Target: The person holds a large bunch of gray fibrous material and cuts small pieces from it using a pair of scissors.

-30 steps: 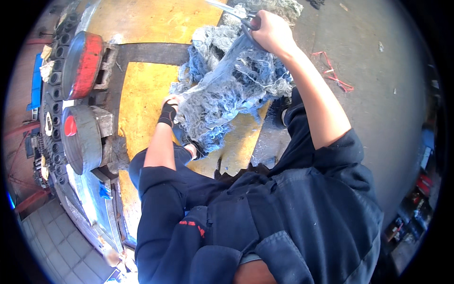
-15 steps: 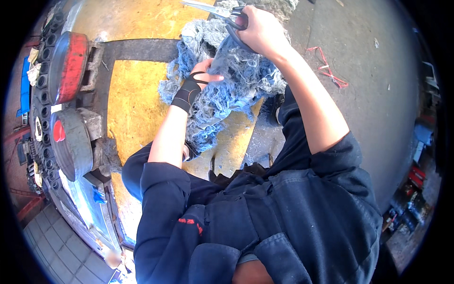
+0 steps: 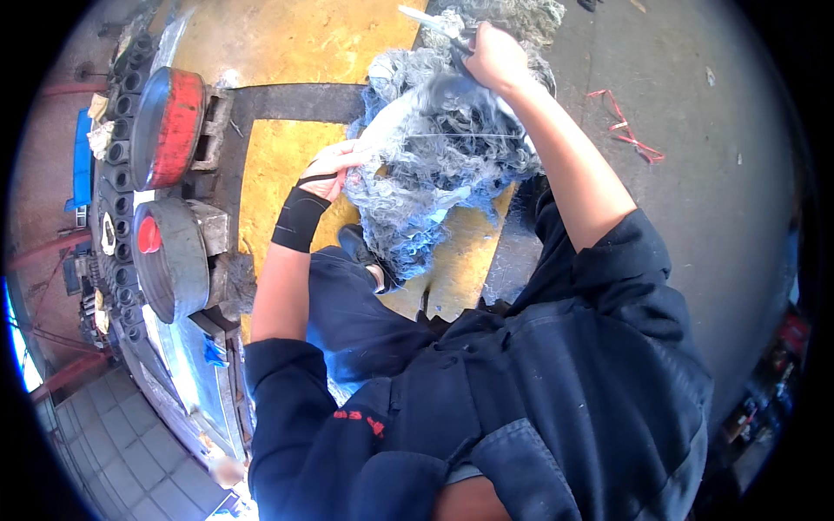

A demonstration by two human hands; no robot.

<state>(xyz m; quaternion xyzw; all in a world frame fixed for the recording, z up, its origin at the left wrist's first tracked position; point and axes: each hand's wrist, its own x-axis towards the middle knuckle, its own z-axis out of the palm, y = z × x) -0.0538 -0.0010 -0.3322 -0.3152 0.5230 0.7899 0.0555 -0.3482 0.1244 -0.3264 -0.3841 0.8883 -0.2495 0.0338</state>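
A big tangled heap of frayed blue and grey yarn (image 3: 443,174) lies on the floor in front of me, partly blurred near its top. My left hand (image 3: 333,167), in a black wrist wrap, pinches the left edge of the heap between thumb and fingers. At the far side, my right hand (image 3: 498,59) is closed round the handles of black-handled scissors (image 3: 424,19). Their blades point to the left, above the heap. A pale strand stretches across the yarn from side to side.
Yellow sheets (image 3: 295,161) cover part of the floor beneath the heap. On the left, a red round drum (image 3: 178,126) and a grey round drum (image 3: 178,260) rest against concrete blocks (image 3: 211,135). A red cord (image 3: 624,126) lies on the grey floor to the right.
My left hand has moved left to the heap's edge, drawing yarn outward. The scissors have shifted a little right and down with my right hand. My view has shifted slightly.
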